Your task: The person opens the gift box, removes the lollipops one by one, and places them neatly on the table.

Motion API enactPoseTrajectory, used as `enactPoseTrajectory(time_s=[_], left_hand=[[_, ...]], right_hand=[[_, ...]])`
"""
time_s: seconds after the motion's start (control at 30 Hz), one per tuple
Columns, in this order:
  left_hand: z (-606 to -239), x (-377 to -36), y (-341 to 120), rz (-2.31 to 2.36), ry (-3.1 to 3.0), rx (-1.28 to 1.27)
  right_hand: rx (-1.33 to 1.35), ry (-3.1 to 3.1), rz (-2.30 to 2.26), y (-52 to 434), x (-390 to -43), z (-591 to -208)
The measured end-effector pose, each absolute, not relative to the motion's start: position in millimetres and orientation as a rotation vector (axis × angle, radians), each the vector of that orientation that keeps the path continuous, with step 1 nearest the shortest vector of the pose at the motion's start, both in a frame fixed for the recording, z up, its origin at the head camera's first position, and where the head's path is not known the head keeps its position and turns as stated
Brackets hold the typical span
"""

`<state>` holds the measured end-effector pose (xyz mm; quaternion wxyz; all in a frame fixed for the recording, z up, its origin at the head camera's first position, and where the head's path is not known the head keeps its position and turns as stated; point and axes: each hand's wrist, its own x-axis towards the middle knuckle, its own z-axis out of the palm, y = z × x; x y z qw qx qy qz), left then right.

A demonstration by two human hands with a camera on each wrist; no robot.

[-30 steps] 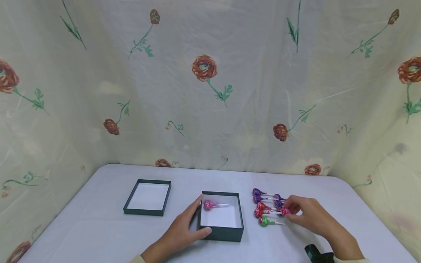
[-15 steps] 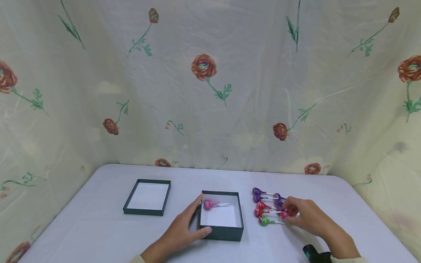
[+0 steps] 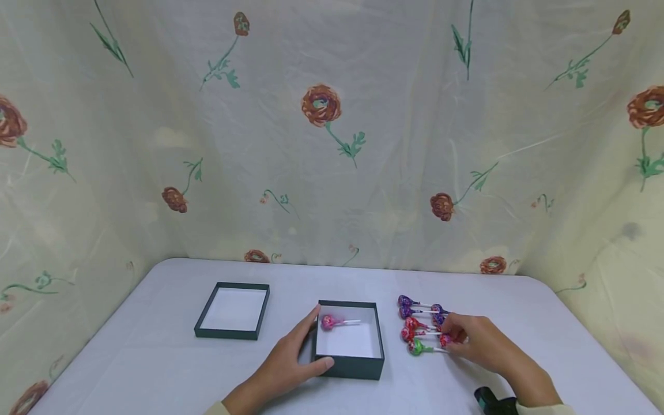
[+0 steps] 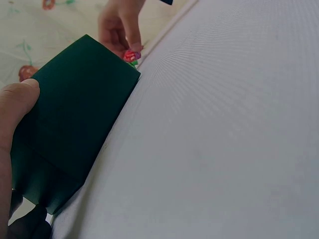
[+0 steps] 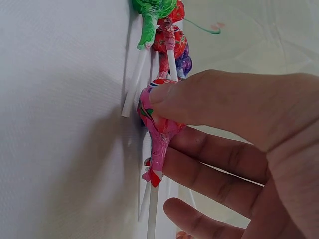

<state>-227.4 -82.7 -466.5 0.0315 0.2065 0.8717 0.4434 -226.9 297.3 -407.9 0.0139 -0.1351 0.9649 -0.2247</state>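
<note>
A dark green open box stands on the white table with one pink lollipop inside. My left hand holds the box's near left corner, thumb on the front wall. To the right lie several wrapped lollipops in red, purple and green. My right hand reaches into that group and pinches a red-pink wrapped lollipop between thumb and fingers, low over the table. A green lollipop lies just beyond it.
A second shallow dark green tray, the lid, lies left of the box. A flowered cloth hangs close behind and at both sides of the table. A dark wrist strap shows at the bottom right.
My right hand has slid slightly left and lower among the lollipops, closing on the red-pink one. The left hand and the box have stayed put.
</note>
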Motion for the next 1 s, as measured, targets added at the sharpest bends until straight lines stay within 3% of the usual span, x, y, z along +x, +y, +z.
enactPoseTrajectory(time_s=[1.0], left_hand=[[-465.8,-226.7,-82.6,1.368,2.684,0.635]], right_hand=[[-0.403,3.0,-0.649,296.2,-227.9,-410.7]])
